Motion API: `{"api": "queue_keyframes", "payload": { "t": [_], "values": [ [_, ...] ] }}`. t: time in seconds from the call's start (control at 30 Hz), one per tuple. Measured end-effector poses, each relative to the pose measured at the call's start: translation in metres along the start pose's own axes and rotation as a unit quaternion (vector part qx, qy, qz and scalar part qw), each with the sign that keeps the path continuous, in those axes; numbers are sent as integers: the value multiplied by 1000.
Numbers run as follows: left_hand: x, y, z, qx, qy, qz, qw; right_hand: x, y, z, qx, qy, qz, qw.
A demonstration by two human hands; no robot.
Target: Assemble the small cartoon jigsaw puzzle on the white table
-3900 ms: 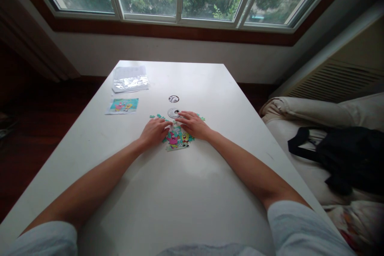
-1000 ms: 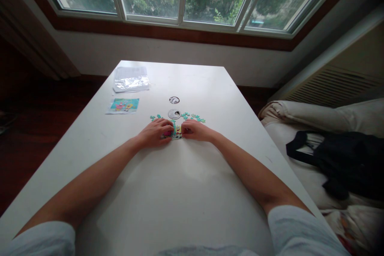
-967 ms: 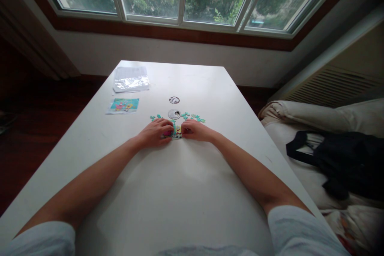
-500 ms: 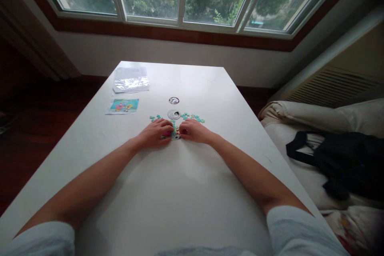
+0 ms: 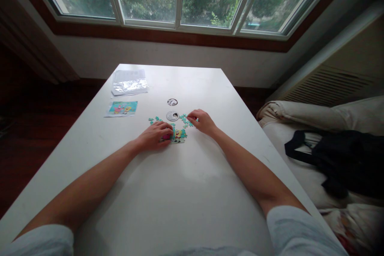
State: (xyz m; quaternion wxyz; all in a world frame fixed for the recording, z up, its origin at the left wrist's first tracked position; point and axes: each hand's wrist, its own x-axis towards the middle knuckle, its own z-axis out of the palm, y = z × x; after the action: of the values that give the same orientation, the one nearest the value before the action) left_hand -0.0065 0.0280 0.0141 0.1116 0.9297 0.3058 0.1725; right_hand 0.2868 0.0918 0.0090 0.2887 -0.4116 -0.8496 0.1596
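Note:
A partly joined jigsaw puzzle (image 5: pixel 179 136) with cartoon figures lies flat on the white table. My left hand (image 5: pixel 156 135) rests over its left side, fingers stretched and slightly bent, covering that part. Loose green-blue puzzle pieces (image 5: pixel 183 117) are spread just beyond the puzzle, with a few more pieces (image 5: pixel 155 119) to the left. At the right-hand group, my right hand (image 5: pixel 203 121) has thumb and forefinger drawn together in a pinch at a puzzle piece, which is too small to see clearly.
A picture sheet (image 5: pixel 123 108) with the cartoon figures lies at the left of the white table (image 5: pixel 180 192), with a clear plastic bag (image 5: pixel 130 82) behind it. Two round marks (image 5: pixel 172 116) (image 5: pixel 172 102) are beyond the pieces. Dark clothing (image 5: pixel 345 160) lies on a sofa at right.
My right hand has left the puzzle's right side and moved right and away to the loose pieces, uncovering the figures there. My left hand stays on the puzzle. The view has shifted slightly.

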Motion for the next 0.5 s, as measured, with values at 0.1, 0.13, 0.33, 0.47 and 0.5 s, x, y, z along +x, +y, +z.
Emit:
{"api": "queue_keyframes", "payload": {
  "t": [0.1,0.13,0.33,0.47,0.5],
  "values": [
    [1,2,0,-6,-7,9,1000,-1,18,-1,-76,51,68,993],
    [1,3,0,-9,-9,10,1000,-2,23,0,-92,49,84,991],
    [2,11,-3,-25,-25,24,999,-3,26,9,-131,16,105,986],
    [3,12,-1,-30,-23,24,999,-1,23,8,-130,-2,106,986],
    [3,11,0,-30,-19,21,999,0,23,7,-129,-9,111,985]
  ]
}}
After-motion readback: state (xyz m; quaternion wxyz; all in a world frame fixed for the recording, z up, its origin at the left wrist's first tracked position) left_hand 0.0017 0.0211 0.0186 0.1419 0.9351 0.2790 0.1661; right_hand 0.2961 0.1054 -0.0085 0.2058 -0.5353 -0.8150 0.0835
